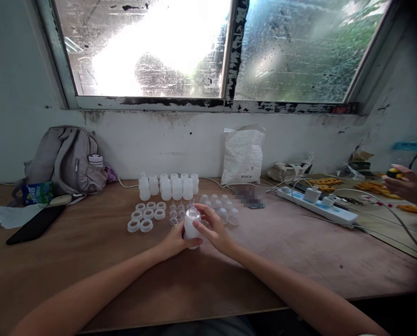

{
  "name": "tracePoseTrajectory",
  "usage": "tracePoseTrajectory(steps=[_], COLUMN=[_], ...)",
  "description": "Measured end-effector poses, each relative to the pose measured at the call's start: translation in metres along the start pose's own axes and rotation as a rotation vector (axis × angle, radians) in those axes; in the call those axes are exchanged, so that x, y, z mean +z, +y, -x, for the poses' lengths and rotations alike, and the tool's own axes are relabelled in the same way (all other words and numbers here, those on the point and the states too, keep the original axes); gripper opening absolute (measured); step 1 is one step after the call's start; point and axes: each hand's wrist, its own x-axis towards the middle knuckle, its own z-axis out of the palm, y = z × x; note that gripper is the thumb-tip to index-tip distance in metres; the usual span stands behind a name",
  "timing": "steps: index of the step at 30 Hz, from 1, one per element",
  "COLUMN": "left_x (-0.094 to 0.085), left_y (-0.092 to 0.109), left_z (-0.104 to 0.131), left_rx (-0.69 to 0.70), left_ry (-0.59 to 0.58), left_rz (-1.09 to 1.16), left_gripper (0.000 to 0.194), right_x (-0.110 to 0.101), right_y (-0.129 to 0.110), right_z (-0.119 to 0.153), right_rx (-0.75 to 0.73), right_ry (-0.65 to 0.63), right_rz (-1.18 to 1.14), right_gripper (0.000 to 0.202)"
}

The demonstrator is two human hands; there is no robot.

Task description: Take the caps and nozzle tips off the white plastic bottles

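A frosted white bottle [192,232] stands upright near the table's middle, a clear piece at its top. My left hand [175,240] is wrapped round its lower left side. From the right, my right hand [213,228] grips the bottle, fingers at its rim and side. Behind it are clear nipple-shaped pieces [173,215]. To the left lie several translucent rings [148,213], and to the right several clear caps [233,219]. Farther back, frosted bottles [177,189] stand in rows.
A backpack [72,161], a black phone [37,225] and a snack packet [38,192] are at the left. A white bag [243,156] leans on the wall. A power strip [320,206] with cables lies right. Another person's hand [409,184] holds something at far right.
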Motion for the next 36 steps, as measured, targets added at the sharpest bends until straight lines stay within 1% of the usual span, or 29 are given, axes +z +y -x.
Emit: tracePoseTrajectory(steps=[3,6,9,12,15,17,20,21,23,25,27,29,31,32,34,36], left_x=[0.0,-0.001,-0.001,-0.002,-0.001,-0.001,-0.001,-0.001,-0.001,-0.002,-0.002,-0.002,-0.002,-0.002,-0.002,-0.002], left_y=[0.001,-0.001,-0.003,-0.004,-0.005,-0.005,-0.004,-0.004,-0.003,-0.003,-0.003,-0.004,-0.004,-0.004,-0.005,-0.006], left_z=[0.0,0.0,0.0,-0.001,-0.001,-0.002,-0.001,-0.001,-0.001,-0.001,-0.001,-0.001,-0.001,-0.001,-0.001,-0.001], left_rx=[0.01,0.016,0.031,0.039,0.034,0.037,0.041,0.037,0.029,0.032,0.034,0.023,0.019,0.025,0.037,0.033], left_ry=[-0.006,-0.001,0.01,0.01,0.001,-0.01,-0.013,-0.009,-0.005,-0.01,-0.011,-0.001,0.002,-0.002,-0.013,-0.008], left_rz=[-0.002,-0.022,-0.037,-0.047,-0.036,-0.02,-0.018,-0.023,-0.029,-0.024,-0.026,-0.036,-0.032,-0.023,-0.004,-0.005], left_gripper=[0.056,0.055,0.054,0.052,0.053,0.053,0.054,0.054,0.054,0.053,0.052,0.052,0.051,0.051,0.051,0.051], right_x=[0.0,0.001,0.003,0.005,0.007,0.007,0.007,0.007,0.007,0.008,0.008,0.008,0.008,0.008,0.008,0.008], right_y=[0.0,0.002,0.006,0.012,0.015,0.014,0.013,0.013,0.014,0.014,0.015,0.014,0.013,0.013,0.013,0.013], right_z=[0.0,-0.001,-0.001,0.0,0.001,0.001,0.001,0.001,0.0,0.0,0.001,0.001,0.001,0.0,0.001,0.001], right_rx=[0.015,0.038,0.055,0.108,0.164,0.169,0.173,0.181,0.192,0.189,0.187,0.197,0.205,0.203,0.203,0.217], right_ry=[-0.022,-0.066,-0.114,-0.084,-0.024,-0.037,-0.072,-0.06,-0.016,-0.035,-0.073,-0.059,-0.027,-0.039,-0.089,-0.089], right_rz=[0.03,0.009,-0.029,-0.088,-0.152,-0.169,-0.178,-0.182,-0.198,-0.216,-0.233,-0.253,-0.273,-0.28,-0.287,-0.297], right_gripper=[0.037,0.038,0.031,0.031,0.041,0.044,0.039,0.037,0.042,0.045,0.04,0.038,0.043,0.044,0.041,0.037])
